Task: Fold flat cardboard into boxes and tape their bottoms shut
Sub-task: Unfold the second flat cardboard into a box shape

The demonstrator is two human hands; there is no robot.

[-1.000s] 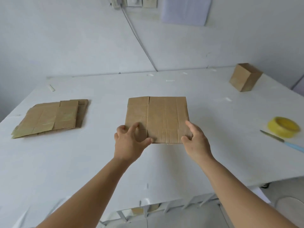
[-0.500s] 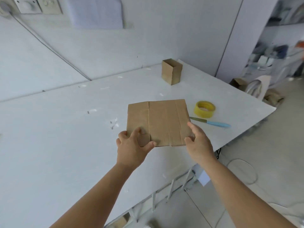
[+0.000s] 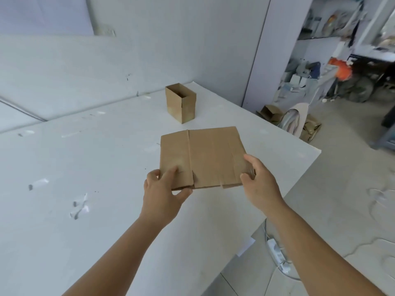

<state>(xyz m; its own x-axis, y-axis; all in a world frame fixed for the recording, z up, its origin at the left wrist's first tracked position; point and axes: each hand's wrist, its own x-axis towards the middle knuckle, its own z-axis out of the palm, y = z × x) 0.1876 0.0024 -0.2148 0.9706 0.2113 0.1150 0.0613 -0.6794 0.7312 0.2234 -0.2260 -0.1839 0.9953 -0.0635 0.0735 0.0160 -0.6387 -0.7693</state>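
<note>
Cardboard (image 3: 205,157) flat, held above table (image 3: 85,189) edge, runs away from both grips: left hand (image 3: 164,193) pinches near-left corner, right hand (image 3: 259,184) clasps near-right edge, creases pointing fwd, so neither's nearer.

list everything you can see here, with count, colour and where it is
flat cardboard: 1, brown, held above the table's near right part
box: 1, brown, upright and open-topped, far on the table near the wall
table: 1, white, fills the left and middle, with small scraps and marks on it
floor boxes: a few, brown, on the floor beyond the table's right corner
power strip: 1, white, on the floor under the table's right edge
shelves: cluttered, grey, far right; contents too blurred to name
left hand: 1, pinches the cardboard's near left corner
right hand: 1, grips the cardboard's near right corner
</note>
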